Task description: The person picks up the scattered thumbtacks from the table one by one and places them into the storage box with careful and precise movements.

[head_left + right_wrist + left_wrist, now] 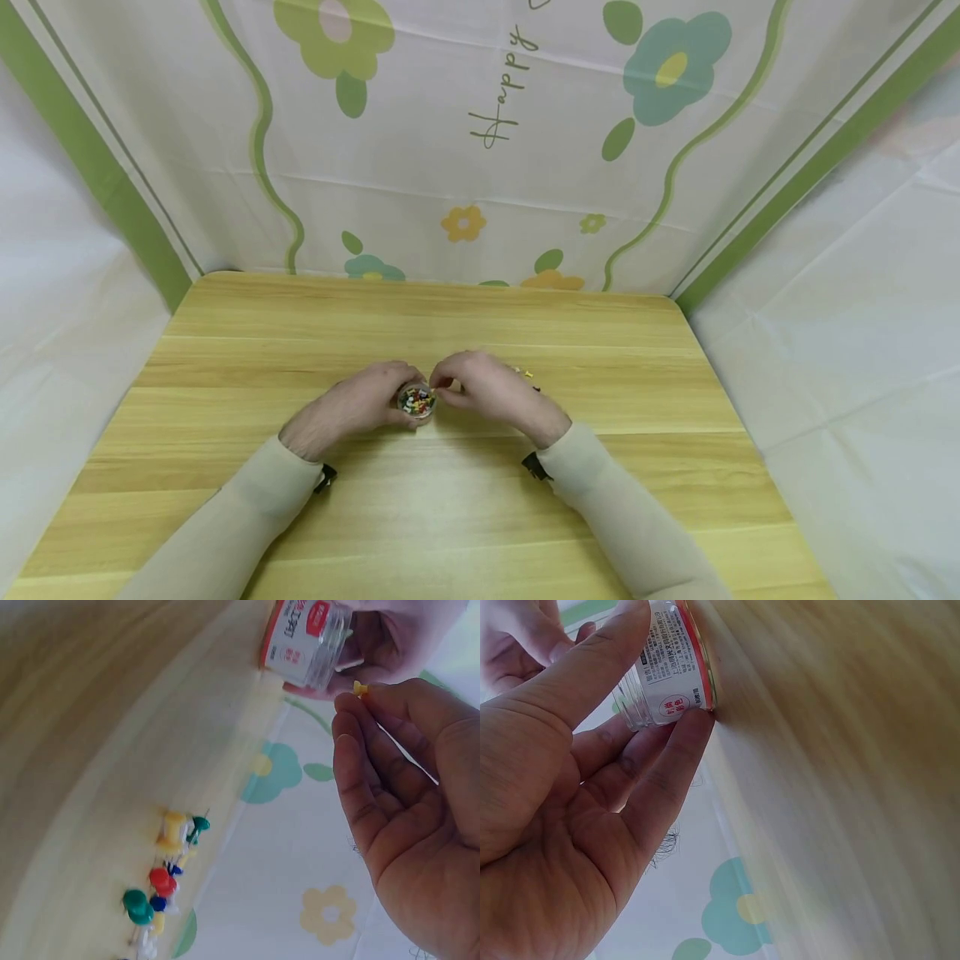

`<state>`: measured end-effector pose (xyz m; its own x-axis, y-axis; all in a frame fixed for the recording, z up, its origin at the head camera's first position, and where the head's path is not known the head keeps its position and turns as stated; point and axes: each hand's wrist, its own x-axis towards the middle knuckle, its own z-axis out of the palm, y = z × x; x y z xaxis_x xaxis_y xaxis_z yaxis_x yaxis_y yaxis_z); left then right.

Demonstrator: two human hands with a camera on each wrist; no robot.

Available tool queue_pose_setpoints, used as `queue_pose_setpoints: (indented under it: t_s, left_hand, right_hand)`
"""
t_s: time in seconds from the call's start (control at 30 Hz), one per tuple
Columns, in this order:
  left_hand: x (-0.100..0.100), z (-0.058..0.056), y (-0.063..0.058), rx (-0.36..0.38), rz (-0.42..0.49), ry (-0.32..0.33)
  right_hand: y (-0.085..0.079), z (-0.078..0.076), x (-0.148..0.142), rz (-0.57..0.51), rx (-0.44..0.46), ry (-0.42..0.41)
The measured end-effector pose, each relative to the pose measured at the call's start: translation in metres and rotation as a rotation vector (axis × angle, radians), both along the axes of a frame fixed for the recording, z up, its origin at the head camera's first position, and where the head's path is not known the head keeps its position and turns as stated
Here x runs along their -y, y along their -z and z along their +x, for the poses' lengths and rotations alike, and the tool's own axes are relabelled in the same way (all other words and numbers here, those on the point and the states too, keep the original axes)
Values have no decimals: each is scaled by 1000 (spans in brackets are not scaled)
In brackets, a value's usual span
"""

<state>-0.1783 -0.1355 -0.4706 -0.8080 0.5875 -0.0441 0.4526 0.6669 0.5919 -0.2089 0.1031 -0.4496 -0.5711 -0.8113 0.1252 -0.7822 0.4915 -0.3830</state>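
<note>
A small clear jar (417, 402) with a printed label stands on the table, its mouth up and many coloured push pins inside. My left hand (362, 398) holds the jar, thumb on one side and fingers on the other, as the left wrist view also shows on the jar's label (676, 671). Just right of the jar's rim is my right hand (487, 390). Between its thumb and forefinger it pinches a yellow push pin (360, 688). Loose push pins (161, 881) in yellow, green, red, blue and white lie on the table, mostly hidden behind the right hand in the head view.
The wood-grain table (450, 517) spreads around both forearms. A white flowered cloth (420, 167) hangs along its far edge, and pale sheets (847, 333) close in the sides. Dark straps (536, 467) show at both wrists.
</note>
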Motion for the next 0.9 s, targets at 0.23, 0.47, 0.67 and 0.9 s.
queue_pose_setpoints:
  t_s: [0.23, 0.47, 0.67, 0.9]
  left_hand:
    - [1, 0, 0, 1, 3, 0]
    - [2, 1, 0, -6, -1, 3]
    - [2, 1, -1, -5, 2, 5]
    - [0, 0, -2, -22, -12, 5]
  right_hand:
    - [4, 5, 7, 13, -54, -29]
    - [6, 8, 10, 46, -102, -65]
    - [4, 8, 5, 97, -109, -56]
    - [-4, -3, -12, 166, -65, 4]
